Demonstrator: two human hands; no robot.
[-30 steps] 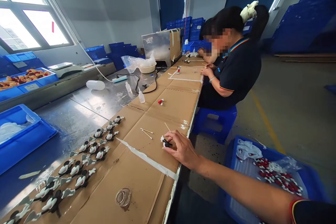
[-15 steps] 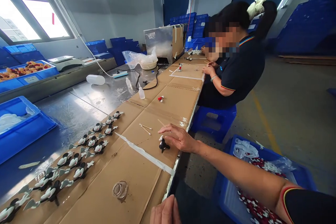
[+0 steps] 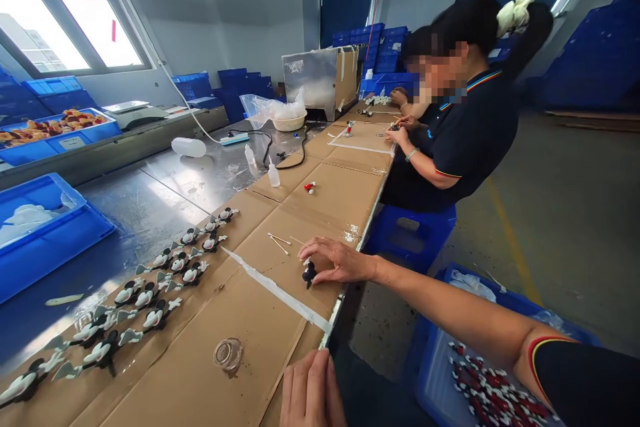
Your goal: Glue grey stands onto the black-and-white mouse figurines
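Note:
My right hand [image 3: 340, 260] reaches across the cardboard-covered bench [image 3: 260, 347] near its right edge. Its fingers curl around a small black toy figure [image 3: 309, 273] that stands on the cardboard, thumb and fingers touching it. My left hand [image 3: 310, 390] lies at the bottom edge of the view with fingers flat on the bench edge, holding nothing. Just left of the figure a strip of white tape [image 3: 275, 290] runs diagonally. Two cotton swabs [image 3: 279, 240] lie just beyond my right hand.
Rows of black-and-white mouse figures [image 3: 150, 287] line the bench's left side. A small glass dish [image 3: 229, 353] sits near me. Dropper bottles [image 3: 273, 175] and a red figure [image 3: 310, 187] lie farther on. A co-worker [image 3: 460, 140] sits on a blue stool. A blue bin of red-and-white pieces [image 3: 480, 387] is at my right.
My right hand lifted off the black figure with fingers spread, then came back down around it. My left hand came into view at the bottom edge.

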